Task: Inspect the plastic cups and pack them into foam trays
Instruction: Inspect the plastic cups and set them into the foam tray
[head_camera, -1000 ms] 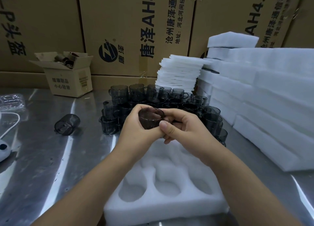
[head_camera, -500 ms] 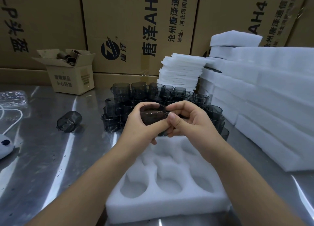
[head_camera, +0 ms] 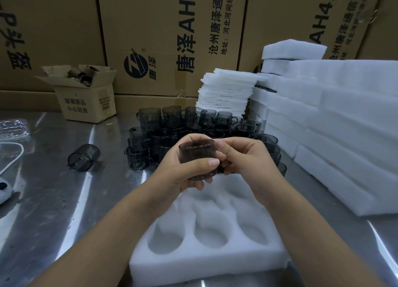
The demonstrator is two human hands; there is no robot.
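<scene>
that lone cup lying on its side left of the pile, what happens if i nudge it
The lone cup lies on its round wall on the shiny steel table, so a nudge would probably roll or skid it. Its thin see-through plastic suggests it is light and fairly stiff. What looks like its handle might stop the roll early.

The left forearm (head_camera: 103, 233) and right forearm (head_camera: 312, 233), both bare, stretch forward from the bottom corners and converge, bringing the hands close together at about the same height. The left hand (head_camera: 172, 174) wraps round a cup (head_camera: 197, 153) — thumb laid across its near side, fingers curled underneath. The right hand (head_camera: 249, 157) curls in from the other side — thumb and bent fingers pinching at the cup's right edge.
</scene>
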